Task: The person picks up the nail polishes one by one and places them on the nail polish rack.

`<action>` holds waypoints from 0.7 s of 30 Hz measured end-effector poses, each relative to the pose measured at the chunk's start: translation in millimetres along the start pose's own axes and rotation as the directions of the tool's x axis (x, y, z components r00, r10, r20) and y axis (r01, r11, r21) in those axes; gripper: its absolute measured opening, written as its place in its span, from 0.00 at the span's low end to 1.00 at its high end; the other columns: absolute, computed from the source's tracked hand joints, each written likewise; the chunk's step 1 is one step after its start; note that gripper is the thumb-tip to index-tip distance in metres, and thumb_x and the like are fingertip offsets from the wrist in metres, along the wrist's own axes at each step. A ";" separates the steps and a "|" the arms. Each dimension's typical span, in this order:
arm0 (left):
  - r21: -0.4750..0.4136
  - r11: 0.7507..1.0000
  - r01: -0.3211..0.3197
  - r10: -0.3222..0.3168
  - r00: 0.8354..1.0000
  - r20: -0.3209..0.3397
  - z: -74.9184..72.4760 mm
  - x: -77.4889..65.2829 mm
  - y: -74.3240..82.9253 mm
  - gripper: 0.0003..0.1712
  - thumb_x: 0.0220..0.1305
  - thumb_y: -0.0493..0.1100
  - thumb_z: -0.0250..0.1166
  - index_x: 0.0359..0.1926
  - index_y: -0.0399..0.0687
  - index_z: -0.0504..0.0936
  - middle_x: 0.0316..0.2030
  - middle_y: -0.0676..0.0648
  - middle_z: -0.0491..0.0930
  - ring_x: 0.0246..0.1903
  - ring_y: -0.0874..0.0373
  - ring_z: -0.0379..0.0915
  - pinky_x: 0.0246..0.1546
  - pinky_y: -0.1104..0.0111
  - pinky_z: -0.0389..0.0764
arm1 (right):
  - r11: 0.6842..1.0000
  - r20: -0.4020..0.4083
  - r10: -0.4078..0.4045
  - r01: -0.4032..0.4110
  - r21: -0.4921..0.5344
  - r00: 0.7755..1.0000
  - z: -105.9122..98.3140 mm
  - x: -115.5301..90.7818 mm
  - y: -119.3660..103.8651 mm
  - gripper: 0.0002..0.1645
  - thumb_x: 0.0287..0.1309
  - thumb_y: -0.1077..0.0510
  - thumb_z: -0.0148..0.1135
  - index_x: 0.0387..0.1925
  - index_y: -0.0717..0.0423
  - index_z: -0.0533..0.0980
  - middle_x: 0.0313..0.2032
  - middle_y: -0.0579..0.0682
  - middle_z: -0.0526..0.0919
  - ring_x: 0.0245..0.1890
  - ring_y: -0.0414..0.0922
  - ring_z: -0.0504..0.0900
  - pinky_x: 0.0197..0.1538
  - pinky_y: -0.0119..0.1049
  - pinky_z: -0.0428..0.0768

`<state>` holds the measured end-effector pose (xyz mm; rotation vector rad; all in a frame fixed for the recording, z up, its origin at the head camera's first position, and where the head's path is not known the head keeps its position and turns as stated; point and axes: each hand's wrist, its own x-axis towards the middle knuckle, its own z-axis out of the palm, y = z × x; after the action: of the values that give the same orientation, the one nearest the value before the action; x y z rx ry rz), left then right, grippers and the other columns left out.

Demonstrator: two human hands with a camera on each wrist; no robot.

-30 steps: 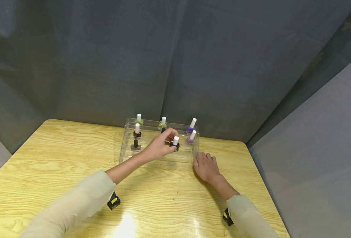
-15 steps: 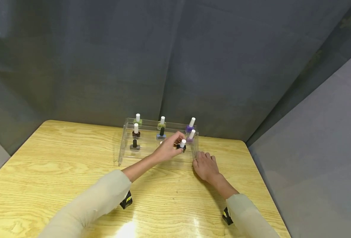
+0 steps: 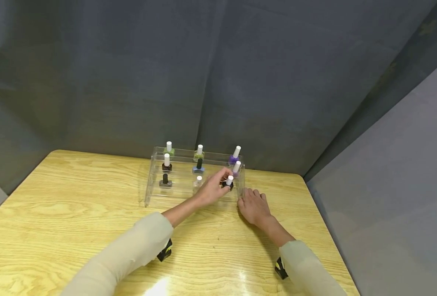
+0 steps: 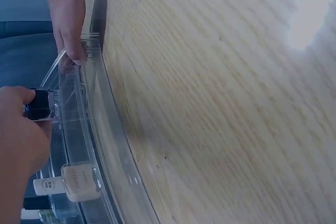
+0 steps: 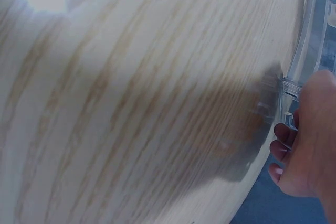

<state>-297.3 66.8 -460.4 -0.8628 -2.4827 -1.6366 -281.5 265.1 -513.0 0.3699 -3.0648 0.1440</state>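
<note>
In the head view my left hand pinches a dark nail polish bottle with a white cap. It holds the bottle upright at the right part of the front tier of a clear stepped display rack. In the left wrist view the dark bottle's base is at the tier's edge; whether it bears on the tier I cannot tell. A pale nail polish bottle stands beside it on the same tier. My right hand grips the rack's right front corner, thumb on one side, fingers curled at the end.
Behind stand green, yellow-green, purple, lilac, dark brown and blue polish bottles. A grey one stands front left. The wooden table ends at a dark curtain.
My left hand has carried the dark bottle rightward and slightly down to the front tier's right part, uncovering the blue and pale bottles. My right hand stays at the corner.
</note>
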 end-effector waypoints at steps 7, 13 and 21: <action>-0.001 1.000 0.007 -0.007 1.000 -0.025 3.8 4.4 -5.0 0.21 0.55 0.29 0.63 0.49 0.47 0.71 0.44 0.53 0.76 0.47 0.57 0.72 0.49 0.67 0.73 | 1.000 -0.005 0.001 -0.001 -0.004 1.000 0.9 0.9 0.0 0.13 0.67 0.48 0.37 0.31 0.50 0.60 0.29 0.47 0.64 0.33 0.49 0.62 0.37 0.46 0.59; 0.027 1.000 0.001 -0.001 1.000 -0.008 9.5 8.3 -10.2 0.21 0.54 0.28 0.63 0.47 0.48 0.71 0.44 0.50 0.77 0.46 0.58 0.72 0.49 0.67 0.73 | 1.000 0.005 -0.003 0.003 -0.002 1.000 2.3 2.0 1.2 0.13 0.67 0.47 0.35 0.32 0.50 0.60 0.30 0.47 0.64 0.33 0.49 0.62 0.38 0.46 0.59; 0.035 0.999 0.022 -0.022 1.000 0.003 17.2 10.3 -12.3 0.20 0.55 0.30 0.63 0.45 0.52 0.70 0.47 0.52 0.76 0.48 0.58 0.72 0.47 0.69 0.74 | 1.000 0.002 0.001 -0.001 0.000 1.000 3.8 2.3 2.0 0.13 0.67 0.47 0.35 0.32 0.50 0.60 0.30 0.47 0.64 0.33 0.49 0.62 0.38 0.46 0.59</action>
<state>-307.3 82.4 -474.9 -0.8377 -2.5244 -1.5941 -284.4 266.1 -516.8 0.3690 -3.0673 0.1442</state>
